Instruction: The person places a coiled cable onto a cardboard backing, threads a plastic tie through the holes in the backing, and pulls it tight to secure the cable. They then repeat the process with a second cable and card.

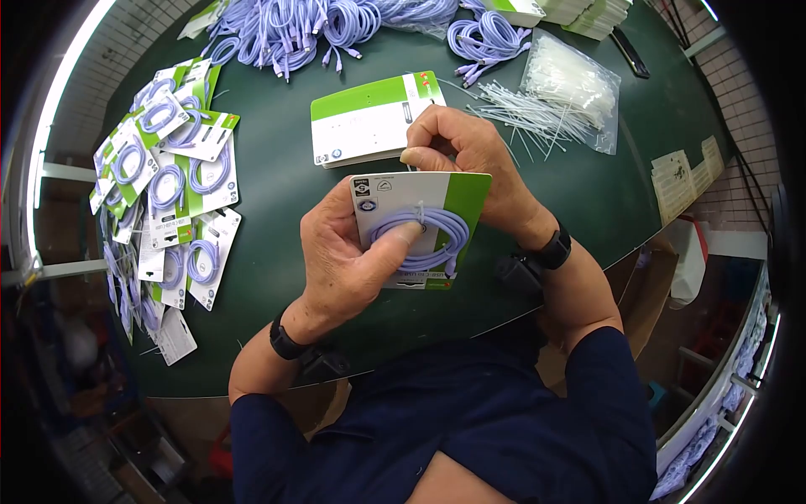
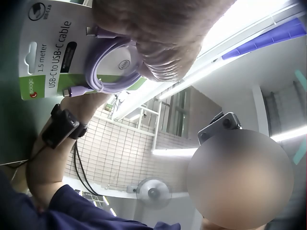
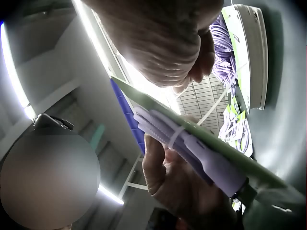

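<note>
My left hand holds a white and green packaging card, its thumb pressing on a coiled lilac USB-C cable on the card's face. Printing on the card reads "USB-C to USB-C cable" and "1.5 meter" in the left wrist view. A white cable tie loops round the coil, and its tail sticks out behind the card in the right wrist view. Beyond the card's far edge, my right hand pinches the tie's tail between thumb and forefinger.
A stack of blank-faced cards lies just beyond my hands. On the left spreads a heap of carded cables. Bundled lilac cables line the far side. Loose cable ties lie by a clear bag at right.
</note>
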The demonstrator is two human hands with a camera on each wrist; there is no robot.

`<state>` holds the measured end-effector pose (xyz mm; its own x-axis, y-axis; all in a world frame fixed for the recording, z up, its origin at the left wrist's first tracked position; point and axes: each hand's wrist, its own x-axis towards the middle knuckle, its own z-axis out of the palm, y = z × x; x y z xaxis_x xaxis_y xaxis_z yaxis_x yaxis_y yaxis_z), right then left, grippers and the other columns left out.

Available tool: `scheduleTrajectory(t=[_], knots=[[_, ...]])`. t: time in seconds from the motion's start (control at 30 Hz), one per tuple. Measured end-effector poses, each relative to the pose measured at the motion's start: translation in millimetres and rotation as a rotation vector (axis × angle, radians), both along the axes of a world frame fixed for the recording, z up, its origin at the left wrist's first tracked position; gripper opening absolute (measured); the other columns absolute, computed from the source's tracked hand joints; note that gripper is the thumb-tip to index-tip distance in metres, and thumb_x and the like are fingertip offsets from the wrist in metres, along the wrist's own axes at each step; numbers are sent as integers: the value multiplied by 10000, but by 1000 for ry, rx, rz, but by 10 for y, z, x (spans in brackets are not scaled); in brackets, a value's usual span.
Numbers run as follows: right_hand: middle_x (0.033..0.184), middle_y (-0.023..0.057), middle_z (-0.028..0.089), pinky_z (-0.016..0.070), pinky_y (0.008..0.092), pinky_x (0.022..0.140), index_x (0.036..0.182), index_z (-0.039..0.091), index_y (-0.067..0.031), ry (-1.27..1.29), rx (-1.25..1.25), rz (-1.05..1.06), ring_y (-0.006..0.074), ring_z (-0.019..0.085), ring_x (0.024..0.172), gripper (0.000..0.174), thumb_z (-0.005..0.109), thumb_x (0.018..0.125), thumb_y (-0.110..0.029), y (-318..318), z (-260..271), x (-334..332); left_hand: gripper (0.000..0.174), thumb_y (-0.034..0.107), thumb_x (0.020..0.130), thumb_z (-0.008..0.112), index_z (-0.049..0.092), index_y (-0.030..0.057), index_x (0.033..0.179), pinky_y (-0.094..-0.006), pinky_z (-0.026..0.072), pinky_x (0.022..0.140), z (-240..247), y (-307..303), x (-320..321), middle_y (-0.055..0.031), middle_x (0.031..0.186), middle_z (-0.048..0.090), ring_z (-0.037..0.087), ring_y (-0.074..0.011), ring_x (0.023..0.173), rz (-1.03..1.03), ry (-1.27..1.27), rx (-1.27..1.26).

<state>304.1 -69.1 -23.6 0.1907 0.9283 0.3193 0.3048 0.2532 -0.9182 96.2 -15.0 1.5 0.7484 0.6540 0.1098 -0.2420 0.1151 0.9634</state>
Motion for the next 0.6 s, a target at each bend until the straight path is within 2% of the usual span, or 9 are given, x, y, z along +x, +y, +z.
scheduleTrajectory(t=[0.07, 0.17, 0.2, 0.3, 0.33, 0.43, 0.6], knots=[[933, -9, 652, 510, 240, 666, 1007, 646, -4, -38, 25, 0, 59, 590, 786, 103, 738, 1018, -48, 7, -15, -16, 345, 12, 923, 802, 663, -51, 1233, -300, 624, 883, 1, 13, -19, -124, 1121, 774, 749, -145, 998, 4, 0, 5], [950, 3, 651, 513, 242, 673, 1023, 640, -2, -240, 225, -81, 61, 591, 769, 97, 727, 1030, -44, 30, -69, -45, 370, 47, 885, 856, 674, -29, 1198, -293, 623, 842, -50, 97, -104, -106, 1095, 776, 742, -125, 969, -31, 141, 224], [950, 3, 651, 513, 242, 673, 1023, 640, -2, -235, 228, -79, 61, 591, 769, 97, 727, 1030, -44, 20, -69, -64, 370, 47, 885, 856, 674, -29, 1198, -293, 623, 842, -64, 128, -127, -106, 1095, 776, 742, -125, 969, -28, 147, 226], [989, 23, 666, 521, 242, 705, 1044, 645, -6, 312, 90, -99, 70, 604, 784, 72, 701, 1054, -50, -43, 32, -98, 325, 69, 906, 858, 686, -14, 1170, -284, 616, 825, -100, 233, -125, -88, 1062, 778, 733, -109, 939, -32, 133, 183], [989, 23, 666, 521, 242, 705, 1044, 645, -6, 300, 91, -84, 70, 604, 784, 72, 701, 1054, -50, -49, 37, -87, 325, 69, 906, 858, 686, -14, 1170, -284, 616, 825, -105, 233, -98, -88, 1062, 778, 733, -109, 939, -16, 122, 185], [1012, 45, 676, 521, 237, 727, 1088, 643, -11, 509, 59, -129, 69, 607, 806, 86, 655, 1097, -96, -28, -15, -19, 314, 79, 961, 822, 668, -11, 1219, -301, 623, 852, -106, 218, 25, -93, 1076, 770, 735, -121, 949, 77, 39, -119], [1075, 66, 704, 536, 241, 781, 1201, 641, 5, 500, 115, -133, 78, 646, 891, 213, 651, 1114, -189, -70, 38, 24, 347, 73, 1011, 769, 614, -20, 1307, -323, 627, 901, -147, 366, 63, -113, 1151, 752, 739, -154, 1009, 169, -46, -317]])
